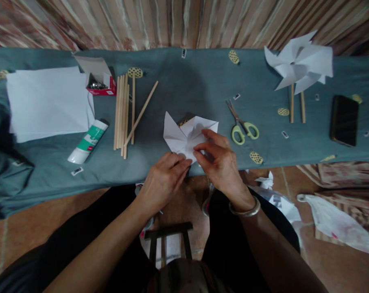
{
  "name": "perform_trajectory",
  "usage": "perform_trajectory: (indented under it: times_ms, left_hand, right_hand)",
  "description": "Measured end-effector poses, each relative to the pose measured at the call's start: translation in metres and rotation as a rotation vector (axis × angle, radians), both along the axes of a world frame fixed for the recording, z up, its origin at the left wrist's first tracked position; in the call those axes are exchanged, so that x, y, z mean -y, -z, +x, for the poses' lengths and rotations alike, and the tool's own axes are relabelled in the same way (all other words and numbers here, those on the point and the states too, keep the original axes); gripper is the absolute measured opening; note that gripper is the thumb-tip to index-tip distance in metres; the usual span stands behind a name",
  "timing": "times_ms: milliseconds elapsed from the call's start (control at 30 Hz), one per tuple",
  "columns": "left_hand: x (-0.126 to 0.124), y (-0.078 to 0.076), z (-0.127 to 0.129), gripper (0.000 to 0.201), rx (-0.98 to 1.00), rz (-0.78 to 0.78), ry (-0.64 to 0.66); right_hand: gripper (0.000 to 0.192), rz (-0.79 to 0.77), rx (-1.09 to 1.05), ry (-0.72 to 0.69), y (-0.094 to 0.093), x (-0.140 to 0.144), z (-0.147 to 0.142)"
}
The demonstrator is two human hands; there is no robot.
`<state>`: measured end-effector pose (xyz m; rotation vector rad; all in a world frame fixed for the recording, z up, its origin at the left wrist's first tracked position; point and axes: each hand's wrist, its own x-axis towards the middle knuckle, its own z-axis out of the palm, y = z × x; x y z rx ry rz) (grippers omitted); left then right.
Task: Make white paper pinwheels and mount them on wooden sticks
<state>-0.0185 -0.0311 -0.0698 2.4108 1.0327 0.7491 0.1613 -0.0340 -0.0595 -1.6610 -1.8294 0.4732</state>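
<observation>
A white paper pinwheel (186, 140), cut and creased with pointed flaps, lies near the table's front edge. My left hand (166, 175) pins its near edge between thumb and fingers. At its right side my right hand (221, 160) is closed, thumb and fingers pinching a flap; the exact spot under the fingertips is partly hidden. Just right of the paper lie scissors (241, 124) with green handles, blades slightly apart. To the left are several wooden sticks (121, 114), with one stick (141, 112) lying slanted across another.
White paper sheets (46, 103), an open red box (100, 83) of small metal pieces and a green-white glue tube (88, 141) lie left. Overlapping white pinwheels (303, 61) on sticks and a black phone (344, 120) are at right. Paper scraps (282, 203) lie below the table.
</observation>
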Motion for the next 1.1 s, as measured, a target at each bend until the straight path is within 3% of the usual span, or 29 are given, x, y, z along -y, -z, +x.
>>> perform_trajectory:
  times_ms: [400,667,867,1100]
  left_hand:
    - [-0.001,-0.001,0.001,0.02,0.009,0.005,-0.004]
    - [-0.001,-0.001,0.001,0.02,-0.003,0.021,-0.008]
    - [-0.002,-0.001,0.001,0.019,0.013,0.009,-0.007]
    - [-0.001,-0.005,0.002,0.021,0.01,-0.018,-0.007]
  right_hand:
    - [0.032,0.031,0.048,-0.108,0.002,0.005,0.002]
    - [0.052,0.036,0.233,-0.14,0.002,0.005,0.002]
    - [0.052,0.03,0.262,-0.142,0.006,0.007,-0.003]
    - [0.036,0.038,0.386,-0.091,0.012,0.011,-0.012]
